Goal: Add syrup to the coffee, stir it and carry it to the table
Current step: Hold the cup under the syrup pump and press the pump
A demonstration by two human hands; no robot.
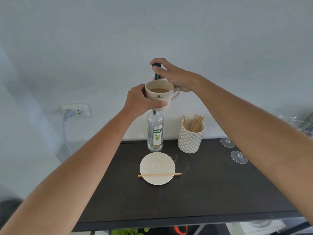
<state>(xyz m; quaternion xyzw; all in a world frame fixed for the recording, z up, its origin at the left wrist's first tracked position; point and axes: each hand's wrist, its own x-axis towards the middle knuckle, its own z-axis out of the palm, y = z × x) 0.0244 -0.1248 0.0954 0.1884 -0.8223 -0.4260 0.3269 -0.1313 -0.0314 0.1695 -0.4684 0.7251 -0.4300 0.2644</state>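
My left hand (140, 100) holds a cream coffee cup (160, 95) up in the air, its handle to the right, with pale brown coffee inside. The cup sits just under the dark green pump (156, 68) of a clear glass syrup bottle (155, 133) standing at the back of the black shelf top (203, 192). My right hand (171, 73) is closed over the pump head from above. In front of the bottle a cream saucer (157, 167) lies bare, with a wooden stirrer (159, 174) resting across its near edge.
A patterned cup of wooden stirrers (191, 134) stands right of the bottle. Two wine glass bases (238, 156) sit at the right edge. A wall socket with a grey plug (76, 110) is on the left wall. Green leaves show below the shelf.
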